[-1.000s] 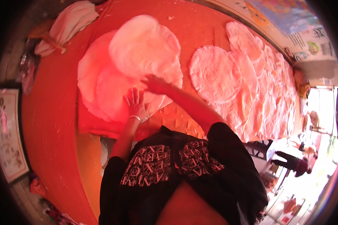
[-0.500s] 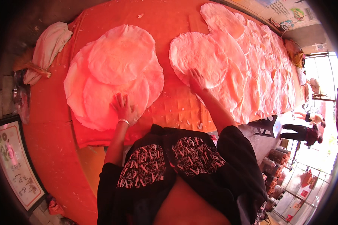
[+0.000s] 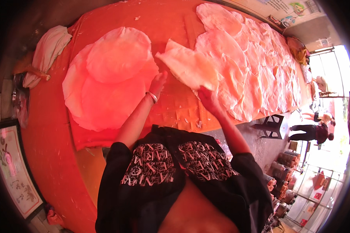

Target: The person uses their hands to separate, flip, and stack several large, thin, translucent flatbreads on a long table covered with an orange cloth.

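A thin round flatbread (image 3: 188,64) is partly lifted and tilted over the red-covered table. My right hand (image 3: 209,98) pinches its near edge. My left hand (image 3: 158,84) hovers by its left side, palm turned toward it, fingers stretched out and holding nothing. Left of that hand lies a loose pile of similar wide flatbreads (image 3: 109,87), overlapping one another. Many more flatbreads (image 3: 256,66) cover the right part of the table in overlapping rows, beside and behind my right hand.
Red cloth (image 3: 171,17) covers the table. A pale cloth bundle (image 3: 46,52) lies at its left edge, with a framed panel (image 3: 17,171) below. At right stand a dark stool (image 3: 274,126), stacked dark cylinders (image 3: 286,163) and another person (image 3: 319,130) near the bright opening.
My right hand has raised the near edge of the flatbread, which was lying flat. My left hand has left the left pile and moved right, toward the lifted flatbread.
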Demonstrator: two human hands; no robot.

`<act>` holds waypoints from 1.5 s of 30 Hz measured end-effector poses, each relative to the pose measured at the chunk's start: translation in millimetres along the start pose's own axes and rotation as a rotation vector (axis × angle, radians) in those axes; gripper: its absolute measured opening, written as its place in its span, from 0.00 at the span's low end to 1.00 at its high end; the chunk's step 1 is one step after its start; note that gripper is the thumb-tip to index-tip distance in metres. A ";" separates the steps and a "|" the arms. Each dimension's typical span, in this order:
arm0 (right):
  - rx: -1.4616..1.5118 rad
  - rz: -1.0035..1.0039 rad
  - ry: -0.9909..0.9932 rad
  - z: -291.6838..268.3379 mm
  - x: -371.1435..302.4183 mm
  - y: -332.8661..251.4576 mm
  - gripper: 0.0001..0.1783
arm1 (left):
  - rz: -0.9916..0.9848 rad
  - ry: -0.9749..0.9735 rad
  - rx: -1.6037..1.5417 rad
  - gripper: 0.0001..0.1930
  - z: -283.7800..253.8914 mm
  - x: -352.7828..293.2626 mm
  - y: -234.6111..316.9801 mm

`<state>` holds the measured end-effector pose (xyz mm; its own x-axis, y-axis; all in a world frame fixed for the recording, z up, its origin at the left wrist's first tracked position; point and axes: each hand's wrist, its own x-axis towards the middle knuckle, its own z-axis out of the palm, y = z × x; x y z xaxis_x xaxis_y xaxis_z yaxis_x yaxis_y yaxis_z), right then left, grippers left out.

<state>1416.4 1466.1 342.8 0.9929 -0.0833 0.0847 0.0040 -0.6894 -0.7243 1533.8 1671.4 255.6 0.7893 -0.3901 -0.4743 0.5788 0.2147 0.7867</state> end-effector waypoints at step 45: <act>0.121 0.245 0.027 -64.8 148.4 97.8 0.13 | 0.350 1.057 1.490 0.39 -414.0 -78.0 91.7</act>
<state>1556.5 1339.8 328.9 0.9624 -0.2574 -0.0864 -0.2204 -0.5551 -0.8021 1610.2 2092.2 201.1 0.9406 0.2685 0.2079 0.2092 -0.9404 0.2681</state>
